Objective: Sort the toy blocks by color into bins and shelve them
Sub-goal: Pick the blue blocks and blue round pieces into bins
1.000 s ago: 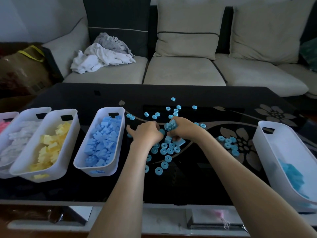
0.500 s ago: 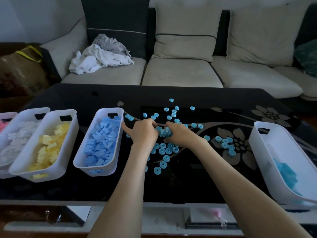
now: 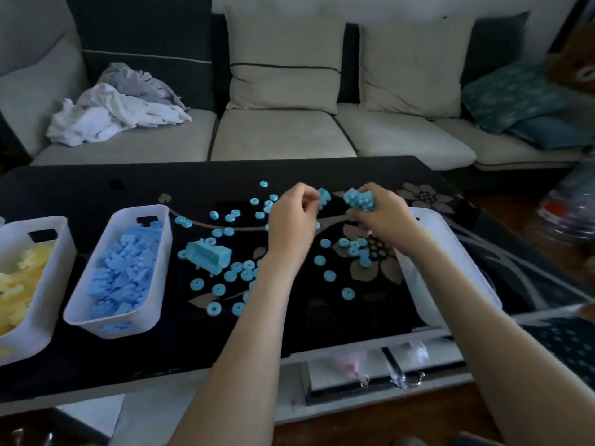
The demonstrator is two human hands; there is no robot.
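Sorting step, teal pieces: pinching one small block (image 3: 324, 197) in left hand (image 3: 291, 217), clutching a studded clump (image 3: 360, 199) in right hand (image 3: 383, 217), both above the table (image 3: 96, 194) near the right-hand bin (image 3: 418, 294). Next, likely: swing over that bin, let go

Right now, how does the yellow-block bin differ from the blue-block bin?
The yellow-block bin holds yellow blocks and is cut off by the frame's left edge; the blue-block bin holds blue blocks, shows whole, and sits nearer the loose blue rings. Both are white with a handle slot.
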